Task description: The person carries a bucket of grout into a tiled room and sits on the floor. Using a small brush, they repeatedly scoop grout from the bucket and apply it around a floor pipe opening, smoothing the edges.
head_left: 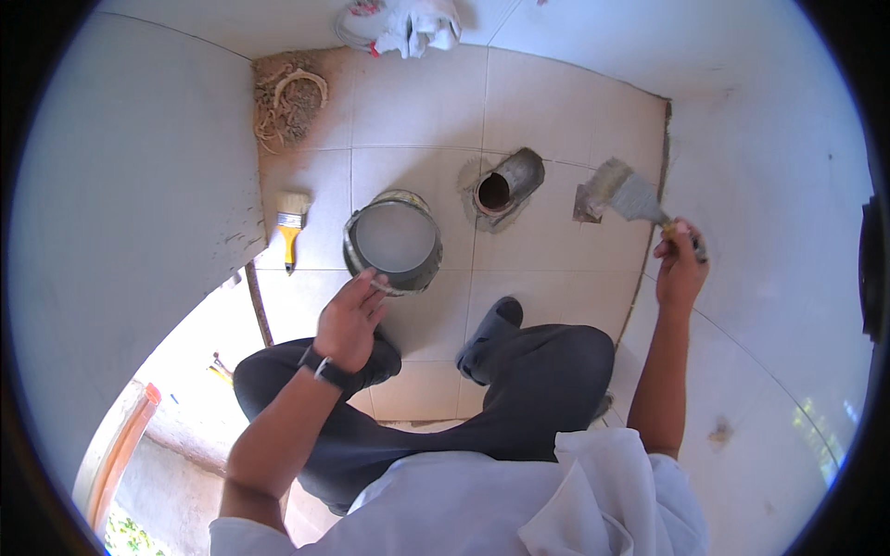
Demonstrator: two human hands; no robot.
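My right hand [684, 269] is closed round the handle of a wide paintbrush [635, 196], raised at the right by the wall. Its bristles are coated in grey and point to the upper left. With bent fingers, my left hand [350, 320] grips the near rim of a round bucket [422, 278] on the tiled floor. Pale grey liquid [397, 237] fills part of the bucket. Left of it lies a second paintbrush [291, 227] with a yellow handle and light bristles, touched by neither hand.
A pipe opening [494, 191] set in grey mortar pierces the floor right of the bucket. A small square drain [588, 204] sits under the raised brush. Rubble [292, 102] fills the far left corner. A white cloth bundle [417, 26] lies at the far wall. Walls close in both sides.
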